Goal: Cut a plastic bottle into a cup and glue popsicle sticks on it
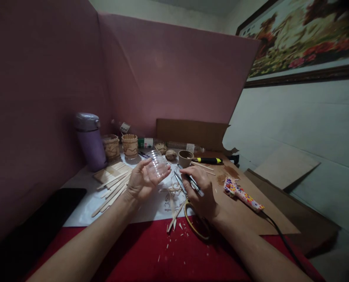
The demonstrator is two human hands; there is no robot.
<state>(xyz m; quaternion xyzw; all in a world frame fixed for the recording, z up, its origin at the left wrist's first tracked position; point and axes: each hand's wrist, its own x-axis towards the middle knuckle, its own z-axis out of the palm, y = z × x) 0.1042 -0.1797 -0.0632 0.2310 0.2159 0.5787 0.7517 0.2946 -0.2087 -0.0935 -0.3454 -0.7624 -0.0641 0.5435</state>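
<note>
Wooden sticks (pixel 112 192) lie fanned on the bench (pixel 133 250), left of the left hand (pixel 143 178), which grips a clear ribbed plastic piece (pixel 157 163) between thumb and fingers. Rightward, apart from that piece, the right hand (pixel 203 192) pinches a pen (pixel 196 187) above scissors (pixel 187 205).

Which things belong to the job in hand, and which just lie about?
Likely in the job:
clear ribbed plastic piece, left hand
pen-like tool, right hand

Apparently just lying about:
purple tumbler
floral glue gun
twine balls
</note>
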